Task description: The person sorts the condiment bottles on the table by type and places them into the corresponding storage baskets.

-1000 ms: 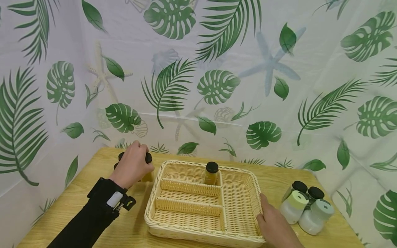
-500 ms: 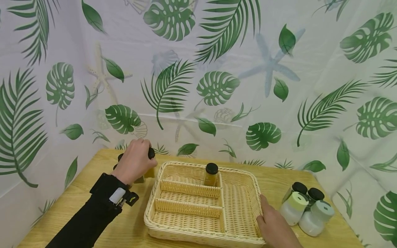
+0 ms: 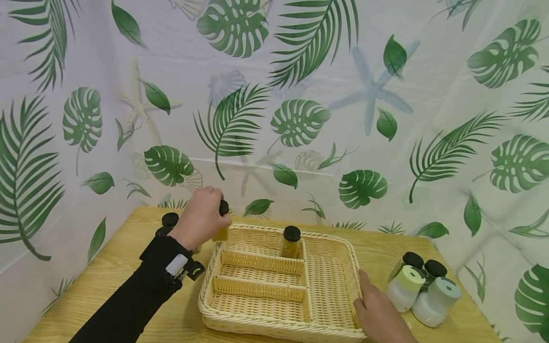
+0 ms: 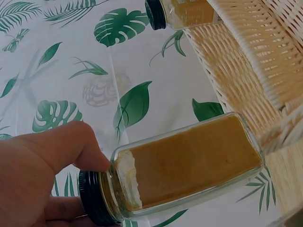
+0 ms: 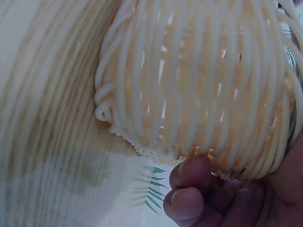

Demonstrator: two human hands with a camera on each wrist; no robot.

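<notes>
My left hand (image 3: 201, 216) pinches a glass spice jar (image 4: 189, 161) by its black lid; yellow-brown powder fills most of it, with a white patch near the neck. In the head view this jar is raised at the back left corner of a divided wicker basket (image 3: 330, 286). A similar jar (image 3: 290, 244) with a black lid stands upright in the basket's back compartment, against the divider. My right hand (image 3: 381, 309) grips the basket's right side near the front, its fingers (image 4: 85, 142) hidden there in part; the right wrist view shows curled fingertips (image 5: 189, 189) under the woven edge.
Black-lidded jars (image 3: 169, 220) stand left of the basket, partly behind my left wrist. On the right, two black-lidded jars (image 3: 412, 260) stand behind a yellow-topped bottle (image 3: 403, 290) and a pale-blue-topped bottle (image 3: 433, 305). A leaf-print curtain (image 3: 300, 157) backs the wooden table (image 3: 171, 314).
My left hand has lifted the spice jar off the table and carried it right, up to the basket's back left corner. The right hand keeps its hold on the basket.
</notes>
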